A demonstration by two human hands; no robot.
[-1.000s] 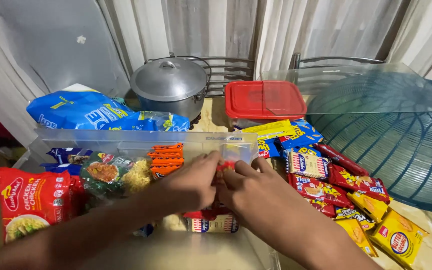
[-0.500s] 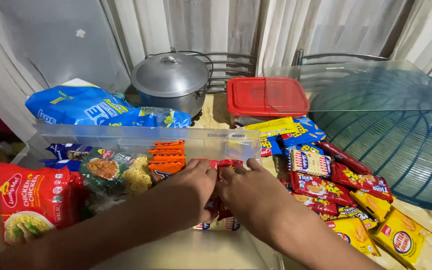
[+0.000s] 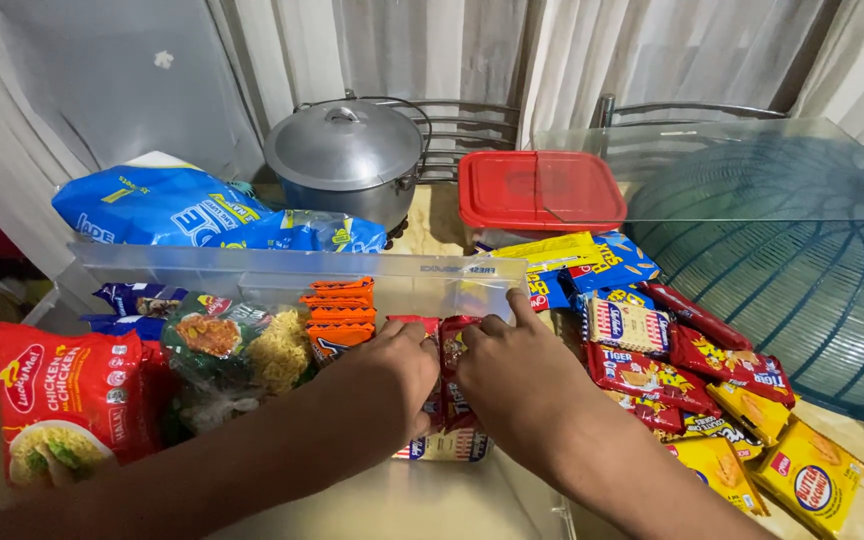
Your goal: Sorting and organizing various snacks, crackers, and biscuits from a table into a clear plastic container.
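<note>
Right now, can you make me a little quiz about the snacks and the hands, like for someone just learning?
1. True or false: both hands touch the red snack packets in the clear bin.
2. What colour is the lid of the food container behind the bin? A red, B green, C black.
3. Which sits beside the left hand: the orange packets or the metal pot?

Key: 1 true. 2 A. 3 the orange packets; the right hand is on the other side.

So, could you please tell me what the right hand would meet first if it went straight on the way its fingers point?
Probably the far wall of the clear plastic bin: the right hand points away from the person, index fingertip close to that wall.
</note>
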